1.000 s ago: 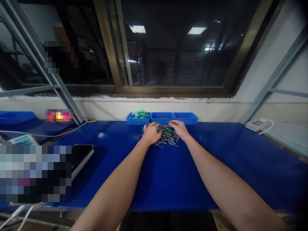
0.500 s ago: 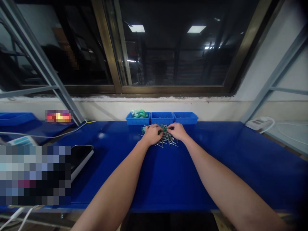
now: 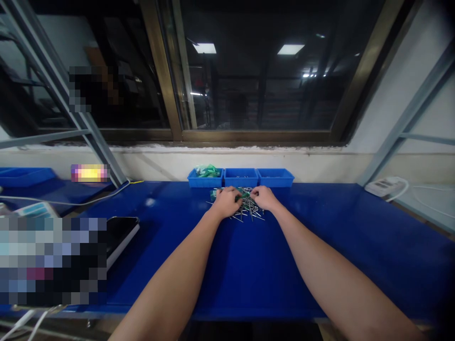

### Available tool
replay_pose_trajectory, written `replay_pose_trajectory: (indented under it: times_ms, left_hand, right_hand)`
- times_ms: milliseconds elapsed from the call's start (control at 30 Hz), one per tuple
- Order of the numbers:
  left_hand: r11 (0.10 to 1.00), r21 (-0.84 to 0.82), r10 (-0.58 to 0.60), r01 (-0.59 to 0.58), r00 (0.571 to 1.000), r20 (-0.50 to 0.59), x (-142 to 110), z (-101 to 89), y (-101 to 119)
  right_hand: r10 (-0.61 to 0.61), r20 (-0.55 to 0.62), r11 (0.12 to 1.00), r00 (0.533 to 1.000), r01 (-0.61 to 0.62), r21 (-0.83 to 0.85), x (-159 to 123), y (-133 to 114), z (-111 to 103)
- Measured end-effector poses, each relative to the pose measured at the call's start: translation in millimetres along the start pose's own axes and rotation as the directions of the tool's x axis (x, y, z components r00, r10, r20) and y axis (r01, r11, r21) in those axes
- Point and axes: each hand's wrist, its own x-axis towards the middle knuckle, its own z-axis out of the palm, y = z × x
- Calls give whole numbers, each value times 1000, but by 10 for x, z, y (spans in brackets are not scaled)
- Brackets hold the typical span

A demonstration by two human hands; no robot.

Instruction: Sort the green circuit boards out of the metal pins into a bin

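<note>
Dim indoor light; ceiling panels (image 3: 204,48) reflected in dark window glass (image 3: 263,99); small glare on the blue workbench (image 3: 150,202); edges bowed, corners darkened.

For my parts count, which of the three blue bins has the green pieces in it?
The leftmost blue bin, behind the left hand; the other two show no green.

We count two hands, one left hand (image 3: 226,202) and one right hand (image 3: 265,198); three blue plastic bins (image 3: 241,178); one heap of green-topped metal pins (image 3: 250,210), too many to count; one blue workbench (image 3: 284,284); one white power strip (image 3: 386,186).
</note>
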Motion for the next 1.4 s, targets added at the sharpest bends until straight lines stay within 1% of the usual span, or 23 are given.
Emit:
replay_pose_trajectory:
  times_ms: [100, 167, 233, 300, 367, 500, 567, 667, 733, 833, 900, 1000, 1067, 1167, 1267, 1400]
  left_hand:
    - [1000, 3, -2, 2, 1000, -5, 1, 5, 4]
    - [1000, 4, 3, -3, 1000, -13, 1, 9, 3]
    - [1000, 7, 7, -7, 1000, -21, 0, 13, 2]
    - [1000, 14, 7, -6, 1000, -24, -2, 16, 3]
    - [1000, 20, 7, -7, 1000, -18, -4, 17, 4]
    - [1000, 23, 3, -3, 1000, -7, -7, 12, 6]
    - [1000, 18, 2, -2, 1000, -1, -6, 6, 9]
    - [1000, 12, -7, 7, 1000, 5, -5, 1, 18]
    - [1000, 12, -16, 16, 1000, 5, -4, 4, 22]
    - [1000, 16, -15, 15, 1000, 4, -3, 11, 23]
    - [1000, 19, -8, 8, 1000, -2, -4, 9, 26]
    - [1000, 25, -8, 9, 999, -43, -11, -13, 49]
    - [1000, 19, -5, 7, 996, -88, -17, -37, 76]
    - [999, -10, 30, -31, 990, -139, -20, -65, 113]
    - [997, -44, 60, -67, 988, -145, -8, -72, 122]
    - [996, -67, 45, -56, 987, -155, 25, -71, 91]
  right_hand:
    - [-16, 34, 996, 999, 19, -88, 13, 0, 28]
    - [-24, 15, 991, 1000, 25, -129, 12, -13, 37]
    - [-34, -23, 990, 999, 31, -135, 6, -32, 39]
    - [-38, -52, 992, 998, 31, -124, -2, -46, 35]
    - [-22, -56, 995, 998, 16, -95, -7, -47, 26]
    - [33, -7, 999, 999, -33, 29, -11, -20, -6]
    - [32, 23, 998, 999, -33, 48, -7, -10, -18]
    - [4, 60, 1000, 998, -5, 9, 4, 0, -11]
    - [-8, 60, 999, 998, 11, -50, 11, 7, 12]
    - [-22, 25, 991, 999, 25, -131, 14, 11, 46]
    - [-35, -18, 990, 999, 32, -138, 11, 1, 48]
    - [-81, -94, 994, 992, 73, -83, 0, -38, 17]
    - [-120, -111, 993, 987, 120, -7, -13, -73, -6]
    - [-159, -74, 977, 984, 168, 129, -43, -132, -16]
    - [-183, -52, 952, 982, 190, 240, -73, -192, -6]
    - [-174, -23, 911, 984, 170, 375, -100, -253, -14]
